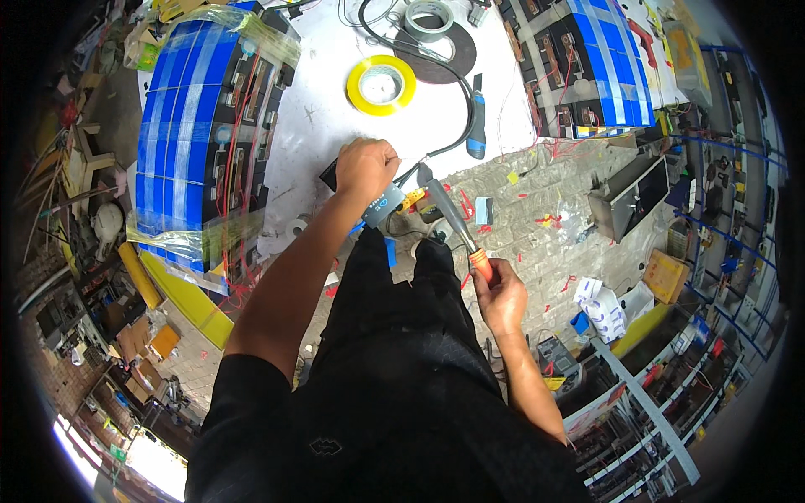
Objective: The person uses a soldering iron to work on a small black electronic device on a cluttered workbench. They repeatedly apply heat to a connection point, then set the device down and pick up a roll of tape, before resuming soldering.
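Observation:
My right hand (501,295) is closed around the orange handle of a large soldering iron (454,210). Its dark tip points up and left, right by the end of a thick black cable (459,147). At the table's front edge my left hand (366,170) has its fingers curled together; what they pinch, if anything, is too small to make out. Under that hand and wrist lies a flat dark grey module (383,206) with pale print, partly hidden by the forearm. Dark leads run from the module toward the cable end and the iron's tip.
Blue-wrapped battery packs stand left (180,138) and right (599,63) on the white table (306,109). On it also lie yellow tape (356,86), grey tape (412,31), a black disc (459,59) and a blue-handled knife (477,134). Red scraps litter the brick floor (524,243).

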A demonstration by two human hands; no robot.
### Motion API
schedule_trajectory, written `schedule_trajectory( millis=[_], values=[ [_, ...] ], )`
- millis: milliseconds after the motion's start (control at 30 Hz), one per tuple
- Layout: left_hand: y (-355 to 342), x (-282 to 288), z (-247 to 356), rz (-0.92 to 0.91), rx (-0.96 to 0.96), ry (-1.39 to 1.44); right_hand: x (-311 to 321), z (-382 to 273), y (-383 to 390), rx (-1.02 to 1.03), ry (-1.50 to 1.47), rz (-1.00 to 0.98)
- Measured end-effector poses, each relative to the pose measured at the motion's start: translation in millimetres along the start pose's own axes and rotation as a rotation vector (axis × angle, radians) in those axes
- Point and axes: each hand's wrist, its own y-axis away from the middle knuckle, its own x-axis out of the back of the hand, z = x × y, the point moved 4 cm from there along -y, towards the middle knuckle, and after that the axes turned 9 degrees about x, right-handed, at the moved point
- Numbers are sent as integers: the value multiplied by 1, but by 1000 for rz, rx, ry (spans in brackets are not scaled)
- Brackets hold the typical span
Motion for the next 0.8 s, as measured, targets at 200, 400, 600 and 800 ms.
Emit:
schedule_trajectory(
  millis=[200, 400, 600, 800],
  values=[
    [19, -13, -11, 38, 15, 26, 2, 7, -9, -56, -85, -41],
    [22, -24, -17, -76, 129, 11, -14, 35, -16, -50, -314, -58],
    [32, -22, -9, 2, 94, -47, -6, 24, -22, -122, -408, -140],
    [37, -21, -5, 39, 60, -71, 2, 17, -27, -138, -337, -171]
  ],
)
